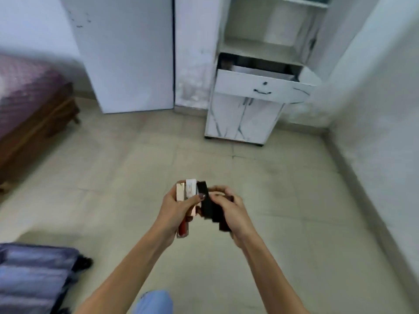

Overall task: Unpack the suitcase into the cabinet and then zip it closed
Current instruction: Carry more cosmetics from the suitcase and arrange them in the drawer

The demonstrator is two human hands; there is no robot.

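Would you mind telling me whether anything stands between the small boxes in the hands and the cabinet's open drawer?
Nothing visible does. The left hand and right hand hold the small boxes above the floor, which shows no obstacle up to the cabinet. The drawer is already pulled out, open at the top.

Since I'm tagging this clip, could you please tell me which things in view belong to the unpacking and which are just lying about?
Job: suitcase; cabinet, drawer open; pale boxes in the left hand; black boxes in the right hand.
Lying about: bed; white panel beside the cabinet.
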